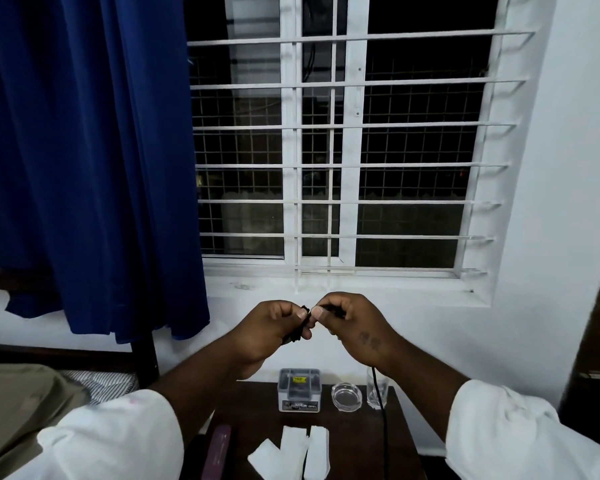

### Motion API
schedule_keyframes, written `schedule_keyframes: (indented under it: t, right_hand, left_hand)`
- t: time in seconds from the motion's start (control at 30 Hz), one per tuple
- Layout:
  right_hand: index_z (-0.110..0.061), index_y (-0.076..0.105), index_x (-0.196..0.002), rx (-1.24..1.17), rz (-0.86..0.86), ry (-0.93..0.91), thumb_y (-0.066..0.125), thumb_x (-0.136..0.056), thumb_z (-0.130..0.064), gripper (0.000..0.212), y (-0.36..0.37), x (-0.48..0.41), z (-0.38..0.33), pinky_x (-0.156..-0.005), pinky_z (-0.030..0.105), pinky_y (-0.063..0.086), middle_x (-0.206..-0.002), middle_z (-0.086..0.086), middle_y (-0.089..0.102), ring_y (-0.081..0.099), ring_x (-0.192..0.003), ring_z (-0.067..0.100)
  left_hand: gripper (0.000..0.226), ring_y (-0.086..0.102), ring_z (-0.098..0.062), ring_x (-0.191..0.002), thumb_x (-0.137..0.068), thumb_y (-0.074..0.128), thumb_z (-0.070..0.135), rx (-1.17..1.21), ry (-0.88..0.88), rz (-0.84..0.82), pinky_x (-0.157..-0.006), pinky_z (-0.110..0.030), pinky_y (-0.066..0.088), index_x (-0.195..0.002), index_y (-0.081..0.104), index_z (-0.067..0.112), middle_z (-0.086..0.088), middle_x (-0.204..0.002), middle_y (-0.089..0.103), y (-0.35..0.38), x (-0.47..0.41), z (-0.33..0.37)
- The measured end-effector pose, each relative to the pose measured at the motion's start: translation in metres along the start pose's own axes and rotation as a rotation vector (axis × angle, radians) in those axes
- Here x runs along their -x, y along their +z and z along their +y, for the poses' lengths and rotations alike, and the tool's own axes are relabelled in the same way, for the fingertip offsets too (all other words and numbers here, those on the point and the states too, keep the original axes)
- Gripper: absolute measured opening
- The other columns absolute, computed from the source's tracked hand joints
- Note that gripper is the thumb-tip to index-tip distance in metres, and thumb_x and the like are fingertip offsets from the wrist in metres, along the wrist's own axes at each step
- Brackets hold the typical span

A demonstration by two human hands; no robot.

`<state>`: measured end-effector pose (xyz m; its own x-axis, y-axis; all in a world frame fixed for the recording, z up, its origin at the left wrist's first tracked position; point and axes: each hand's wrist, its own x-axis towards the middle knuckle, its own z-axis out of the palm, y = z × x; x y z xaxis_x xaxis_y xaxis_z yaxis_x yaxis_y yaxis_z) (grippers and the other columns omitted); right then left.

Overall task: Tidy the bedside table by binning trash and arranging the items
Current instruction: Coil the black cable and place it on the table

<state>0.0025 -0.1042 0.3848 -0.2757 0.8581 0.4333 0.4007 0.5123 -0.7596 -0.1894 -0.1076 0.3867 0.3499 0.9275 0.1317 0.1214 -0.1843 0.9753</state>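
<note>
Left hand (271,329): we're pinching loose coils of the thin black cable (384,431).
Right hand (352,327): pinching its end right beside them, slack hanging below our wrist.

Cool, dim room light; the white wall (551,168) at the right is brightest, and the panes of the white-barred glass window (355,133) are black. The dark brown wooden bedside table (354,427) at bottom centre is murky. Wide-angle distortion bows the window bars. The thin black cord (297,333) pinched between left hand (271,327) and right hand (354,323) is softly blurred.
</note>
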Motion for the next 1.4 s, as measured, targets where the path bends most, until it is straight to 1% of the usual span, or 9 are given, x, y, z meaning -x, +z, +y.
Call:
schedule_keyframes:
  t: [0.2,0.3,0.4,0.57,0.83,1.0,1.1,1.23,1.4]
  right_hand:
    - [-0.005,0.071,-0.091,-0.151,0.163,0.101,0.067,-0.095,-0.022,0.018,-0.009,-0.007,0.007,-0.055,0.020,0.043,-0.062,-0.003,0.053,0.046,-0.058,0.009]
    - [-0.007,0.071,-0.092,-0.224,0.210,0.147,0.068,-0.095,-0.023,0.017,-0.013,-0.007,0.013,-0.056,0.022,0.045,-0.060,-0.003,0.053,0.047,-0.055,0.006]
    - [-0.007,0.071,-0.090,-0.274,0.253,0.169,0.068,-0.094,-0.025,0.019,-0.012,-0.005,0.019,-0.054,0.020,0.045,-0.060,-0.004,0.054,0.048,-0.055,0.006]
    - [-0.004,0.067,-0.089,-0.290,0.273,0.248,0.063,-0.098,-0.028,0.026,0.000,0.002,0.034,-0.053,0.022,0.043,-0.057,-0.008,0.054,0.046,-0.056,0.008]
    - [-0.022,0.072,-0.087,-0.308,0.137,0.272,0.058,-0.101,-0.027,0.020,0.036,0.015,0.039,-0.054,0.029,0.042,-0.059,-0.005,0.052,0.045,-0.055,0.013]
    - [-0.027,0.074,-0.091,-0.141,0.053,0.225,0.057,-0.100,-0.028,0.019,0.049,0.019,0.035,-0.058,0.022,0.042,-0.057,-0.010,0.057,0.050,-0.053,0.001]
    - [-0.022,0.073,-0.086,-0.034,0.042,0.173,0.062,-0.097,-0.029,0.017,0.048,0.017,0.030,-0.062,0.018,0.041,-0.061,-0.021,0.063,0.054,-0.058,-0.003]
    - [-0.026,0.068,-0.074,0.045,0.065,0.147,0.065,-0.094,-0.040,0.025,0.042,0.013,0.028,-0.064,0.018,0.041,-0.066,-0.019,0.066,0.057,-0.064,-0.004]
    - [-0.025,0.066,-0.069,0.014,0.053,0.127,0.068,-0.090,-0.046,0.030,0.038,0.012,0.026,-0.069,0.030,0.046,-0.070,-0.003,0.067,0.059,-0.068,0.008]
  left_hand:
    - [0.027,0.060,-0.022,-0.094,-0.104,0.051,0.021,0.025,-0.010,-0.047,-0.090,-0.030,0.048,-0.099,0.068,0.002,-0.007,-0.104,0.076,0.005,0.003,0.003]
    - [0.027,0.062,-0.028,-0.120,-0.105,0.049,0.022,0.096,-0.013,-0.093,-0.111,-0.043,0.043,-0.092,0.065,0.006,-0.007,-0.122,0.074,0.010,0.004,0.004]
    - [0.026,0.060,-0.031,-0.129,-0.105,0.049,0.019,0.240,0.018,-0.100,-0.114,-0.045,0.043,-0.093,0.066,0.004,-0.015,-0.126,0.071,0.016,0.006,0.008]
    - [0.027,0.061,-0.033,-0.127,-0.103,0.051,0.018,0.399,0.078,-0.100,-0.113,-0.045,0.044,-0.087,0.068,0.006,-0.022,-0.129,0.067,0.022,0.006,0.017]
    - [0.034,0.064,-0.034,-0.124,-0.103,0.050,0.016,0.545,0.092,0.019,-0.102,-0.035,0.054,-0.119,0.059,-0.012,-0.020,-0.127,0.069,0.018,0.000,0.011]
    - [0.022,0.066,-0.023,-0.119,-0.102,0.055,0.017,0.370,0.102,0.128,-0.110,-0.045,0.047,-0.096,0.070,0.001,-0.013,-0.111,0.075,0.005,-0.004,-0.001]
    - [0.024,0.064,-0.010,-0.123,-0.101,0.057,0.016,0.074,0.109,0.165,-0.096,-0.032,0.050,-0.085,0.070,0.005,-0.009,-0.108,0.076,-0.001,0.000,-0.004]
    - [0.021,0.067,-0.016,-0.116,-0.102,0.055,0.017,-0.057,0.077,0.145,-0.095,-0.028,0.050,-0.091,0.066,0.004,-0.011,-0.116,0.074,-0.007,-0.001,-0.012]
    - [0.024,0.053,-0.009,-0.068,-0.103,0.054,0.019,-0.207,0.071,0.094,-0.070,-0.028,0.041,-0.083,0.054,0.006,0.004,-0.073,0.065,-0.007,0.001,-0.015]
